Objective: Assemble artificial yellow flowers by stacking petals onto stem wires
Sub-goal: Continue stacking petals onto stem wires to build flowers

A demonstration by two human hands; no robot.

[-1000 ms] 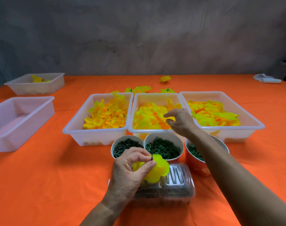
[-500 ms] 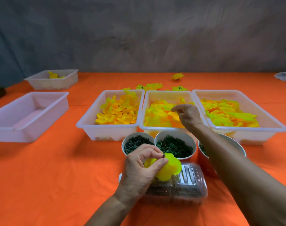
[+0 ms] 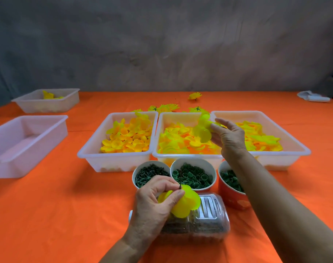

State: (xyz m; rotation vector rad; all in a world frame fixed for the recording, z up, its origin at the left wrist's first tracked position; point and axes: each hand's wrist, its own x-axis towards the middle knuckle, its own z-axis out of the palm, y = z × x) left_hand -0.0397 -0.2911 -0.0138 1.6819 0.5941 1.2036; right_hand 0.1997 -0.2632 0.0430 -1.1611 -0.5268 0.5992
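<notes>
My left hand (image 3: 156,204) pinches a half-built flower (image 3: 186,203), yellow petals threaded on a dark stem wire (image 3: 180,185) whose tip pokes up above my fingers. It hangs over a clear plastic box (image 3: 209,221) near the table's front. My right hand (image 3: 229,136) is raised over the middle white tray (image 3: 186,155) and pinches a yellow petal piece (image 3: 202,130) lifted from the pile. Two more white trays of yellow petals stand beside it, left tray (image 3: 114,158) and right tray (image 3: 287,153).
Three cups of green parts stand before the trays: left cup (image 3: 152,176), middle cup (image 3: 193,177), red cup (image 3: 232,192). Empty white tray (image 3: 27,143) at left, another tray (image 3: 48,100) far left with a few petals. Finished flowers (image 3: 169,107) lie behind the trays on the orange tablecloth (image 3: 67,215).
My right hand dipped into the middle tray and has come up holding a yellow petal piece. The left hand keeps its grip on the flower; the view has shifted slightly.
</notes>
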